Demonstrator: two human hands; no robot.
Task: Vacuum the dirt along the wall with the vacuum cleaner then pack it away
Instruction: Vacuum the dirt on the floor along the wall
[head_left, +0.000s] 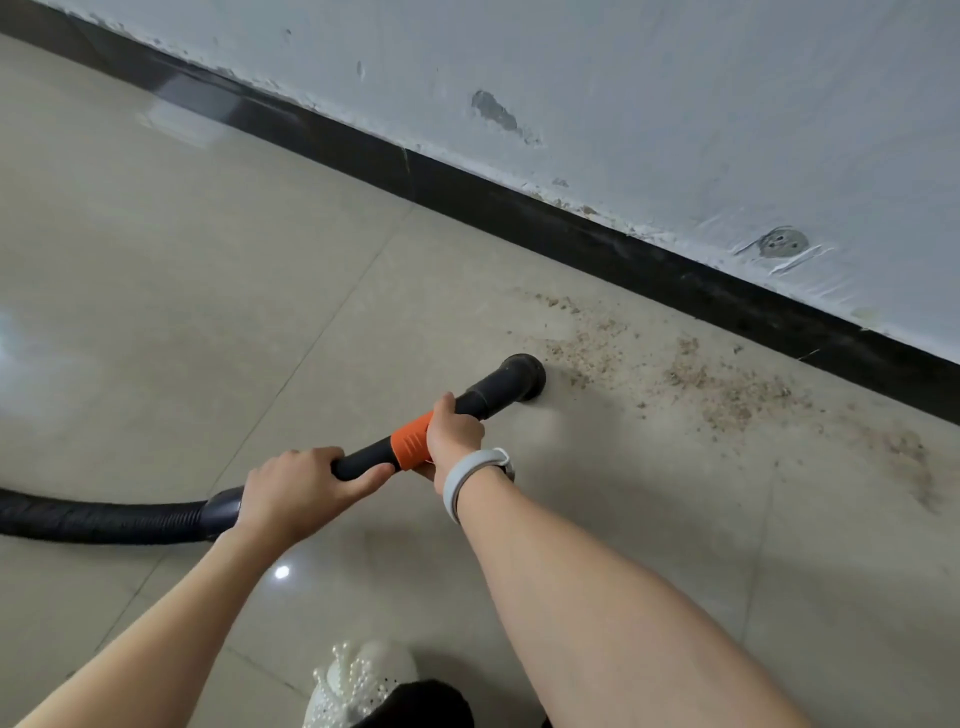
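A black vacuum wand (483, 395) with an orange collar (410, 441) points at the floor near the wall. Its round nozzle (524, 375) touches the tiles at the left edge of a band of brown dirt (727, 395). My right hand (453, 428) grips the wand just ahead of the orange collar. My left hand (293, 491) grips the wand's rear end, where the ribbed black hose (98, 517) joins and runs off to the left. The vacuum's body is out of view.
A black skirting board (519, 208) runs diagonally under a scuffed pale wall (675, 104) with a round wall fitting (782, 241). Beige glossy floor tiles (182, 286) spread to the left. My white beaded shoe (358, 680) is at the bottom edge.
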